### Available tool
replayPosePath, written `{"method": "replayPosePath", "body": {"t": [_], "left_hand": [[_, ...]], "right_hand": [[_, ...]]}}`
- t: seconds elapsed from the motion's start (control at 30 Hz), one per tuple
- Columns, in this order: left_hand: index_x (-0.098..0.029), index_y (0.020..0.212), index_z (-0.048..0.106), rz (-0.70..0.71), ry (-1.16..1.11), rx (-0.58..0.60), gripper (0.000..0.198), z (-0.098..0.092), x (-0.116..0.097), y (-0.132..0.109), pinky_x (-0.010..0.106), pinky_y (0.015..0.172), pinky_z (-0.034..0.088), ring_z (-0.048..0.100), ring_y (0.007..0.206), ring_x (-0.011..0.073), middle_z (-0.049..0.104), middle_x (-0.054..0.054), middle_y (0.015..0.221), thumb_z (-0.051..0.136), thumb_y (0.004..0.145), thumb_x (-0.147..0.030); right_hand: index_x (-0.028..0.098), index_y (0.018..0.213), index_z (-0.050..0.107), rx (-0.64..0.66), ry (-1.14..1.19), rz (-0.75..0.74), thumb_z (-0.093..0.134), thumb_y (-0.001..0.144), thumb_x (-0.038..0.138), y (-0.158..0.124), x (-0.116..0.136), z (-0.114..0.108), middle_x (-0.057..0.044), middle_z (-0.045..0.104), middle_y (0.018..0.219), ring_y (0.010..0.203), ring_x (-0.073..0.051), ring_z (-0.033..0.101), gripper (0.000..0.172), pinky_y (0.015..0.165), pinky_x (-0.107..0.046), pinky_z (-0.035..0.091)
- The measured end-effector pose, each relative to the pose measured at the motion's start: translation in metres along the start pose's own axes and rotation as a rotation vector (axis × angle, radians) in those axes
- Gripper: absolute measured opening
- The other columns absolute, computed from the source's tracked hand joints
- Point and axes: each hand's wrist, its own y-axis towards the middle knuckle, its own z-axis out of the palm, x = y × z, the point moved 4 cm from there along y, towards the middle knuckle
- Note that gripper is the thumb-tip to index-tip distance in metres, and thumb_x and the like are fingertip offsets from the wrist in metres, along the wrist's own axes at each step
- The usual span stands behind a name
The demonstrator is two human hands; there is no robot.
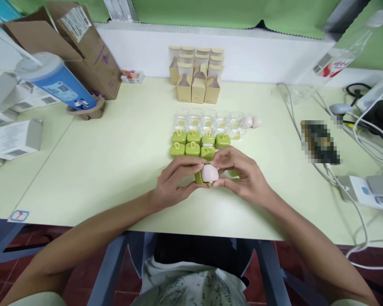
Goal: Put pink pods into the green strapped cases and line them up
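Nearest the camera is a pale grey shirt with dark speckled print (194, 287), below the table edge; beyond it extends a pale yellow-green tabletop (115, 170). At the left lie white cardboard cartons with barcodes (21, 140); beside them a blue cylindrical tub with a white lid (67, 87) stands tilted in the view, in a brown holder (89, 111); a brown paper bag (95, 55) stands behind, with a small red-and-white box (132, 76) to its right. At the back centre stands a group of small tan cardboard boxes (198, 87), flaps raised; in front are clear plastic cups (194, 121), with two pale pink rounded pieces (252, 122) at their right end. At the right are a clear plastic bottle with a red-and-white label (335, 63), white cables (293, 110) and a blurred dark object (321, 142). Closest to the work, glossy green rounded cases with cream loops (192, 148) stand in two rows just beyond the hands; a further green piece (235, 173) is partly hidden by the right hand (242, 174).

The open green case (198, 177) is held above the near part of the tabletop, a pale pink dome (210, 173) seated in it; the left hand (174, 182) grips its left side, fingers above and thumb below, parted by the case's width; the right hand's fingertips meet its upper edge and the thumb its lower right, similarly parted.
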Motion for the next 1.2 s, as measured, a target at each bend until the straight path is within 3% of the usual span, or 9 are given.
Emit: {"method": "replayPosePath", "body": {"t": [0.13, 0.37, 0.6, 0.8, 1.03, 1.13, 1.2], "left_hand": [[-0.019, 0.132, 0.067, -0.017, 0.035, -0.052, 0.042, -0.001, 0.002, 0.003, 0.038, 0.095, 0.071, 0.08, 0.111, 0.0226, 0.076, 0.011, 0.116, 0.085, 0.095, -0.028], [-0.022, 0.135, 0.065, -0.064, 0.059, -0.061, 0.041, 0.0, 0.001, 0.005, 0.039, 0.096, 0.071, 0.079, 0.111, 0.0227, 0.075, 0.01, 0.119, 0.08, 0.098, -0.029], [-0.022, 0.135, 0.066, -0.06, 0.056, -0.083, 0.043, -0.001, -0.001, 0.005, 0.039, 0.094, 0.07, 0.079, 0.109, 0.0228, 0.075, 0.009, 0.118, 0.083, 0.096, -0.031], [-0.021, 0.133, 0.067, -0.081, 0.028, -0.072, 0.044, -0.001, 0.0, 0.005, 0.039, 0.093, 0.07, 0.079, 0.108, 0.0222, 0.075, 0.009, 0.117, 0.085, 0.095, -0.032], [-0.024, 0.132, 0.065, -0.064, 0.114, -0.115, 0.054, -0.001, 0.003, 0.002, 0.037, 0.085, 0.066, 0.076, 0.099, 0.0207, 0.071, 0.005, 0.11, 0.088, 0.09, -0.049], [-0.026, 0.14, 0.064, -0.021, 0.159, -0.041, 0.061, 0.001, 0.004, 0.005, 0.036, 0.083, 0.063, 0.072, 0.099, 0.0209, 0.07, 0.008, 0.112, 0.078, 0.094, -0.063], [-0.026, 0.14, 0.066, 0.009, 0.136, -0.001, 0.053, 0.001, 0.004, 0.007, 0.037, 0.088, 0.063, 0.071, 0.105, 0.0217, 0.071, 0.009, 0.116, 0.07, 0.101, -0.062]], "right_hand": [[0.028, 0.135, 0.073, 0.014, 0.009, 0.087, 0.083, 0.097, 0.032, -0.001, 0.003, 0.007, -0.013, 0.065, 0.133, 0.127, -0.025, 0.067, 0.039, 0.081, -0.036, 0.073], [0.03, 0.131, 0.078, -0.134, -0.173, -0.005, 0.074, 0.103, 0.023, -0.003, 0.009, 0.005, -0.009, 0.074, 0.119, 0.11, -0.022, 0.073, 0.03, 0.073, -0.03, 0.07], [0.027, 0.136, 0.074, -0.112, -0.169, -0.089, 0.071, 0.103, 0.018, -0.005, 0.007, 0.006, -0.011, 0.072, 0.121, 0.116, -0.022, 0.072, 0.035, 0.079, -0.032, 0.072], [0.029, 0.133, 0.076, -0.129, -0.108, 0.006, 0.08, 0.098, 0.029, -0.007, 0.006, 0.01, -0.012, 0.072, 0.126, 0.121, -0.026, 0.072, 0.035, 0.08, -0.037, 0.075], [0.031, 0.147, 0.065, -0.08, 0.211, 0.262, 0.073, 0.105, 0.036, -0.011, -0.006, 0.022, -0.01, 0.072, 0.139, 0.101, -0.019, 0.081, 0.043, 0.087, -0.036, 0.073], [0.029, 0.143, 0.071, -0.037, 0.103, 0.179, 0.075, 0.104, 0.036, -0.008, -0.001, 0.021, -0.011, 0.075, 0.136, 0.115, -0.024, 0.078, 0.04, 0.096, -0.042, 0.07], [0.03, 0.14, 0.074, -0.026, -0.041, 0.088, 0.078, 0.102, 0.034, -0.006, 0.004, 0.018, -0.01, 0.077, 0.136, 0.122, -0.026, 0.075, 0.038, 0.103, -0.048, 0.067]]}}
